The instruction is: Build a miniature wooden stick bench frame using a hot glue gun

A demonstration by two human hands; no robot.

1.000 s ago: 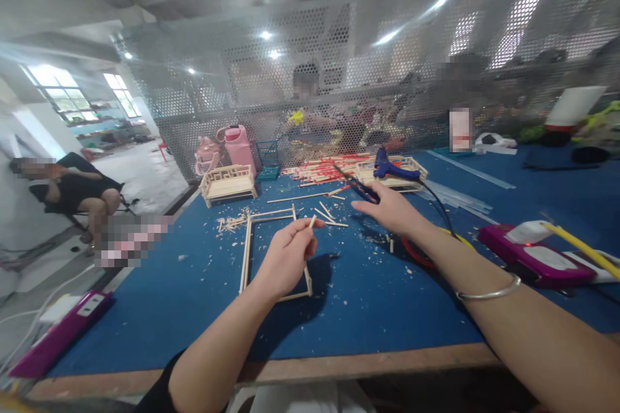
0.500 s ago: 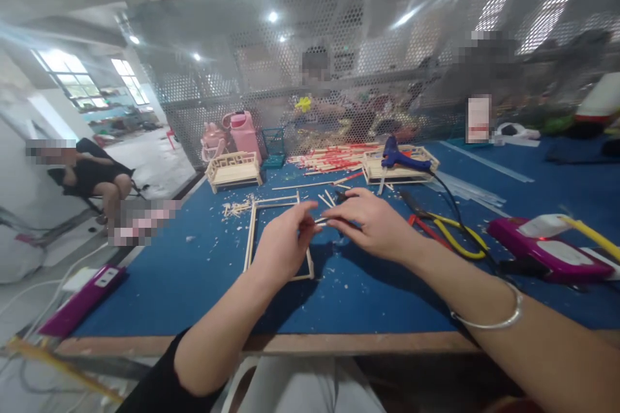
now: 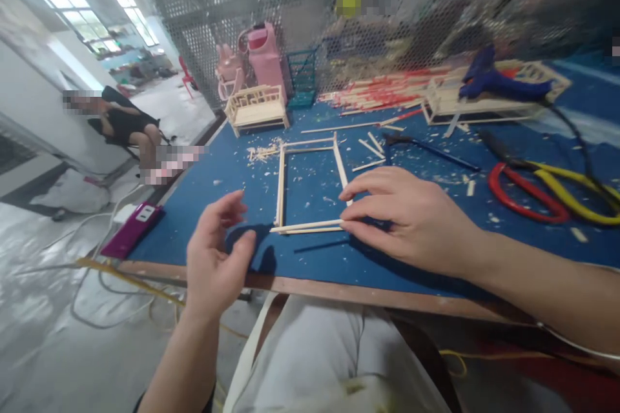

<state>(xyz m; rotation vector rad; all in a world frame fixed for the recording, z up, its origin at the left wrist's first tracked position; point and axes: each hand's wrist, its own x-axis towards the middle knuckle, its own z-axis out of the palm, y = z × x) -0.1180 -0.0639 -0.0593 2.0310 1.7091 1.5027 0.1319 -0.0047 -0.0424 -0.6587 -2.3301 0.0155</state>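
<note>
A rectangular frame of thin pale wooden sticks (image 3: 281, 184) lies on the blue table in front of me. My right hand (image 3: 411, 219) is at its near right corner, thumb and fingers pinching one end of a wooden stick (image 3: 307, 226). That stick runs leftward along the frame's near side, and a shadow shows below it on the table. Whether it touches the frame, I cannot tell. To the left of the frame, my left hand (image 3: 217, 251) is held with fingers apart and nothing in it.
Beyond the frame are short stick pieces (image 3: 371, 145), blue-handled pliers (image 3: 436, 155) and a red-and-yellow-handled tool (image 3: 527, 193). A blue glue gun (image 3: 504, 84) rests on a small wooden bench. Another little bench (image 3: 256, 110), red-tipped sticks (image 3: 378, 90) and a pink bottle (image 3: 265, 55) stand behind. A person sits at left.
My hands, close together before, are now apart. The left has moved left and opened; the right has come nearer with a stick along the frame's near side. My view has tilted down.
</note>
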